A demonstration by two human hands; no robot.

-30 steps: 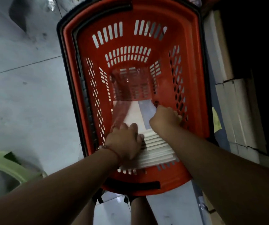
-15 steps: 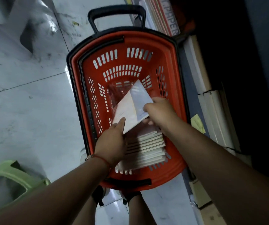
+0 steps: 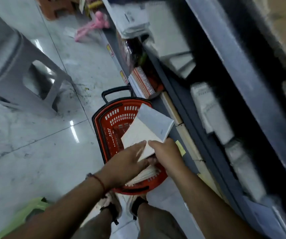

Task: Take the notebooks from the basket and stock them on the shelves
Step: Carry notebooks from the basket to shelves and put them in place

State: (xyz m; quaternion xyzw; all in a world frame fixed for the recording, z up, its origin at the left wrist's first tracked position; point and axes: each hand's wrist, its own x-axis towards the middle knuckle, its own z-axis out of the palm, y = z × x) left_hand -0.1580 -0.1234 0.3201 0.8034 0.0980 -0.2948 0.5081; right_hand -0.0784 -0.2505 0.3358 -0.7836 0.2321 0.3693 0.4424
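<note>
A white and grey stack of notebooks (image 3: 149, 128) is lifted above the orange basket (image 3: 107, 135) on the floor. My right hand (image 3: 166, 154) grips the stack's near edge, thumb on top. My left hand (image 3: 130, 163) rests flat against the stack's lower left corner, fingers straight. More white notebooks (image 3: 144, 175) lie edge-up in the basket's near end, partly hidden by my hands. The grey shelves (image 3: 207, 100) run along the right, holding stacks of pale notebooks.
A grey plastic stool (image 3: 17, 69) stands on the tiled floor at left, a green stool (image 3: 26, 214) at bottom left. Pink items (image 3: 93, 26) lie on the floor far off. My feet (image 3: 125, 209) stand just behind the basket. Red-spined paper packs (image 3: 144, 83) sit on the lowest shelf.
The stack has risen out of the basket and toward the shelves. My view has lifted, so the basket looks farther off and the shelves show at right.
</note>
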